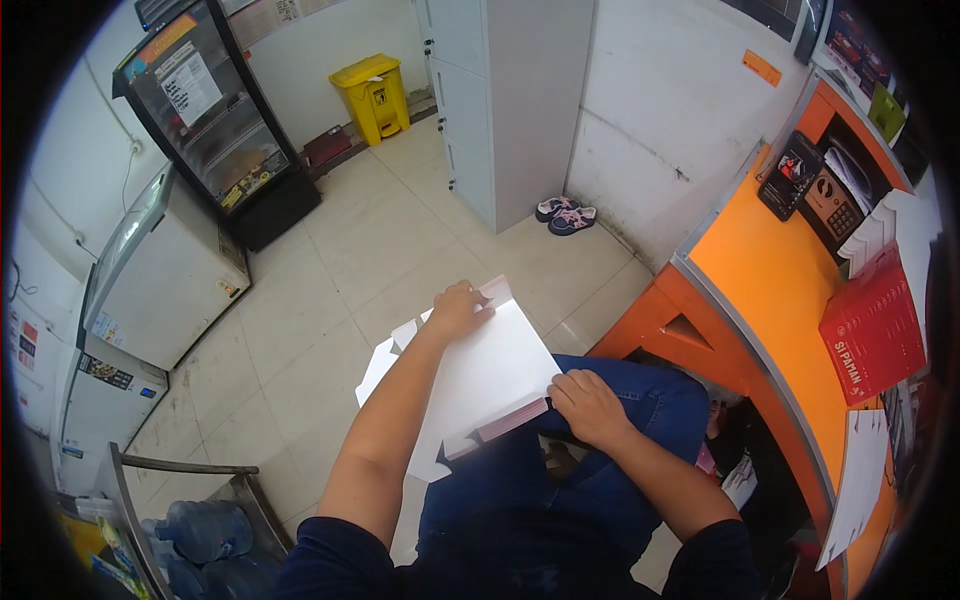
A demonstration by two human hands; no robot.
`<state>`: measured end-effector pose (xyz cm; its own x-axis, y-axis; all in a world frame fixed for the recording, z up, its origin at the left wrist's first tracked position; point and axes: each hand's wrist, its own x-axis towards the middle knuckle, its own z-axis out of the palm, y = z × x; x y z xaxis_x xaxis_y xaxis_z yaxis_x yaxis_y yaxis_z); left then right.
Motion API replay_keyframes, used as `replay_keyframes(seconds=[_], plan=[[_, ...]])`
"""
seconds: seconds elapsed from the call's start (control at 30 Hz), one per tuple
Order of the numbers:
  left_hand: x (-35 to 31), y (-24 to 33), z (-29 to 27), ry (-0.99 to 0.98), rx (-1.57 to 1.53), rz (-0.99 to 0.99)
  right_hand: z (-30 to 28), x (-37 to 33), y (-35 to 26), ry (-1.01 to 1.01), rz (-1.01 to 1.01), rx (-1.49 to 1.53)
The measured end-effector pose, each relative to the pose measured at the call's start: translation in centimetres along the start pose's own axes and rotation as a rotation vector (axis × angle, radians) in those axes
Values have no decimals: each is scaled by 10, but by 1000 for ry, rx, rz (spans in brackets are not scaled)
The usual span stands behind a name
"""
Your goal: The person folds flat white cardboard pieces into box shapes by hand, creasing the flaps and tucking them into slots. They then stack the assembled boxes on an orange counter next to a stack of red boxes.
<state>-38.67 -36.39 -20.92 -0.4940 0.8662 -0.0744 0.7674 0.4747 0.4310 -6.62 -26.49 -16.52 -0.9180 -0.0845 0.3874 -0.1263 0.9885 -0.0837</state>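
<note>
A partly folded cardboard box (500, 375), white on its upper face, rests across my lap above my jeans. Thin reddish edges show along its near right side, and cut flaps stick out at its left. My left hand (460, 312) reaches over to the far edge, its fingers bent and pinching a raised flap there. At the right corner, my right hand (590, 405) grips the edge with its fingers curled round it. The thumb of that hand is partly hidden, and so is the underside of the box.
On my right curves an orange counter (735, 260) bearing a phone (793, 175), a red folded box (876, 325) and white cardboard blanks (858, 480). Large water bottles (205, 530) stand at the near left by a metal-framed rack. Lockers (525, 110) and a yellow bin (372, 98) are ahead.
</note>
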Motion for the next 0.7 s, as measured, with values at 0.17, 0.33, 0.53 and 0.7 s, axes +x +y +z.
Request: replay_keyframes(seconds=[0.17,0.33,0.53,0.7], plan=[[-3,4,15,43,19,37,3,-2,3,88,-16,35],[-5,7,17,63,32,54,6,-5,3,50,6,63],[-8,3,24,73,37,73,-6,14,12,-286,160,204],[-10,7,24,88,27,100,-9,38,24,-470,143,261]])
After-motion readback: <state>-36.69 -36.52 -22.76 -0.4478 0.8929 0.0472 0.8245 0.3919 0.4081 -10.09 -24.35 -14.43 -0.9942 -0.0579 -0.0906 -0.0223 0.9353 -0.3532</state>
